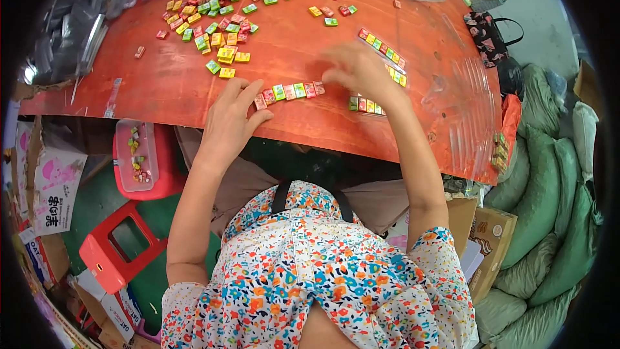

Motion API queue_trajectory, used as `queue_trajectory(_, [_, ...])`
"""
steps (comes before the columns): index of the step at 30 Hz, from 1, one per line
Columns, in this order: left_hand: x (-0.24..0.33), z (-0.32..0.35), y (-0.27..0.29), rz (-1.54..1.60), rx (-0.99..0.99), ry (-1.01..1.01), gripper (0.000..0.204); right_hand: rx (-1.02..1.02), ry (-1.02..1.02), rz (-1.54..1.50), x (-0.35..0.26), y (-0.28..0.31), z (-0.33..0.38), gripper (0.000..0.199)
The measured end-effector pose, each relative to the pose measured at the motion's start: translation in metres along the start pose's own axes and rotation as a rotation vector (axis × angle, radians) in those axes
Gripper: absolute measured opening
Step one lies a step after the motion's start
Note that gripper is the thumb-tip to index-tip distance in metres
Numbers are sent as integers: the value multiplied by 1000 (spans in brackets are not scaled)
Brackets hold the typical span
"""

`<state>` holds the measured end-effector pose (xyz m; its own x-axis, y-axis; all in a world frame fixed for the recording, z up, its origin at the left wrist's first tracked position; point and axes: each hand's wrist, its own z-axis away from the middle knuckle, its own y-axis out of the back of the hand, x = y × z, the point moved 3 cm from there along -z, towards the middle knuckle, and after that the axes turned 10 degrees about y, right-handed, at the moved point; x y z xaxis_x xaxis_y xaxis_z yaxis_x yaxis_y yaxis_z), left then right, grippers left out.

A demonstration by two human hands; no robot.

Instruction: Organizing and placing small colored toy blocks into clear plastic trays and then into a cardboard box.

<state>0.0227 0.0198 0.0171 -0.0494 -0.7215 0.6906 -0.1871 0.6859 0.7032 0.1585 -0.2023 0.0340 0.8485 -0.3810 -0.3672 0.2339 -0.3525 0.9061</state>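
We note the row of small boxes (290, 92) on the desk (187, 95), long axis running rightward from our left hand (229, 113), grip parted about its end, to just beside our blurred right hand (361, 72), grip unreadable.

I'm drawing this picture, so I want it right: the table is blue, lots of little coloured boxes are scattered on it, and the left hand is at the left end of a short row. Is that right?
Not quite: the head view shows the table is orange-red, not blue. Little coloured boxes are scattered on it, and the left hand is at the left end of a short row.
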Motion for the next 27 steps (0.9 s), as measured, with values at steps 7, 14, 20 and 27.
queue_trajectory(7, [-3, 1, 1, 42, -4, 67, 39, 128, -374, 436, 55, 1, -53, 34])
queue_trajectory(14, [3, 2, 5, -97, 93, -46, 42, 91, -163, 184, 37, 1, -28, 30])
queue_trajectory(20, [6, -4, -7, -128, 6, 35, 51, 16, -24, 46, -6, 7, 11, 30])
queue_trajectory(27, [8, -7, -10, -189, 32, -25, 53, 53, 14, 171, -3, 4, 7, 32])
